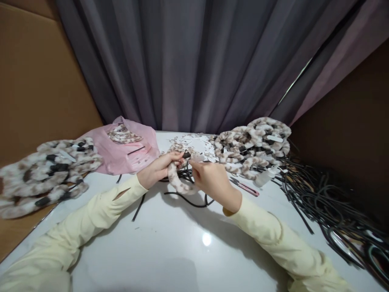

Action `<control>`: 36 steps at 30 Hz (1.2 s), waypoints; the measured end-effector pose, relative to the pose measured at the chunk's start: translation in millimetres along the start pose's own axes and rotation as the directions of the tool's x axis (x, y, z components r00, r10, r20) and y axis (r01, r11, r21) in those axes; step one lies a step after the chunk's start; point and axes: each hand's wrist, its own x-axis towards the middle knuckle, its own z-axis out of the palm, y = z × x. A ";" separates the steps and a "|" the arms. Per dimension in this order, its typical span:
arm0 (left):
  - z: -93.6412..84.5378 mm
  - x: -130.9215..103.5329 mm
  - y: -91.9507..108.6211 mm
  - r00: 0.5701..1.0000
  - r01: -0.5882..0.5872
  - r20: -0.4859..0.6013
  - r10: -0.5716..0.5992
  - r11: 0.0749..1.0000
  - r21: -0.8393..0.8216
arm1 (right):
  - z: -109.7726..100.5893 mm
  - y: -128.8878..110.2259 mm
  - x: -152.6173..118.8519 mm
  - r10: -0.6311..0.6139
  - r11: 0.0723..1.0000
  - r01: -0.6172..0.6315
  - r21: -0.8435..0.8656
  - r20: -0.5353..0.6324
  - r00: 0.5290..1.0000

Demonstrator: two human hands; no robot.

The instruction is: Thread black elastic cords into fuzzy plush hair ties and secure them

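Between my hands is a fluffy white-and-brown spotted ring (175, 178), with a band of wound black cord (186, 154) near its top. My left hand (158, 168) grips the ring beside that band, thumb and fingers pressed together. Curled closed just to the right, my right hand (214, 181) seems to pinch the black cord, though its fingertips are partly hidden. A loose black cord (190, 202) curves over the white table (146, 251) below the ring.
Spotted furry rings are piled at left (67, 166) and back right (252, 142). A pink plastic bag (133, 156) lies behind my left hand. Pink-handled snips (246, 187) and a small clear bottle (266, 176) lie at right, near tangled black cords (328, 207).
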 end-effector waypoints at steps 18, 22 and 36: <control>11.2 -13.5 6.2 0.999 0.006 0.051 -0.007 1.000 0.023 | 60.6 0.8 13.8 0.079 0.738 -0.021 0.675 -0.056 0.995; 11.6 -16.5 -0.5 0.993 -0.111 -0.030 0.115 0.987 0.112 | 54.9 -2.0 10.6 0.107 0.768 -0.044 0.639 -0.060 0.992; 10.8 -19.6 -24.6 0.710 -0.460 0.231 0.665 0.191 0.867 | 13.4 -12.8 -5.0 0.013 0.996 -0.022 0.082 0.117 0.993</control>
